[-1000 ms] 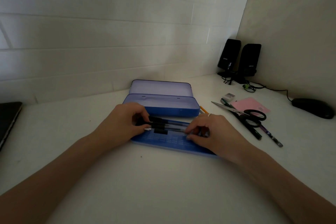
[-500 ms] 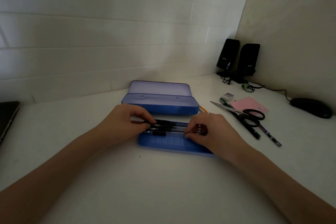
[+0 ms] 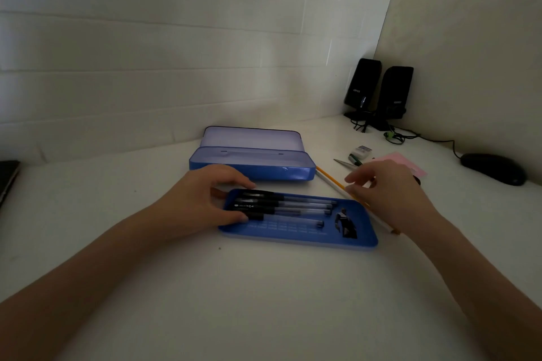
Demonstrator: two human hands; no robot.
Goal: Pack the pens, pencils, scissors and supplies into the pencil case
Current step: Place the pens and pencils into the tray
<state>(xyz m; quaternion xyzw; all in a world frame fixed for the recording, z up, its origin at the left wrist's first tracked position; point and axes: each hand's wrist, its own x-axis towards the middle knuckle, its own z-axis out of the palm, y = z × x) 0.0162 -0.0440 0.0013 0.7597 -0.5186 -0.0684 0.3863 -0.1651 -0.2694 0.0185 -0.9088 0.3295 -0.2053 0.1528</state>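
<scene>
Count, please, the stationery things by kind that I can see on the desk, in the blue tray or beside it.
Pens in the blue tray: 4
Binder clips in the tray: 1
Pencils beside the tray: 2
Erasers: 1
Pink note pads: 1
Scissors, mostly hidden by the right hand: 1
Total: 10

We see two upright black desktop speakers [image 3: 378, 94] in the white desk's [image 3: 264, 302] far corner. A black computer mouse [image 3: 492, 168] rests nearby, and a dark laptop edge [image 3: 7, 182] lies far left.
</scene>
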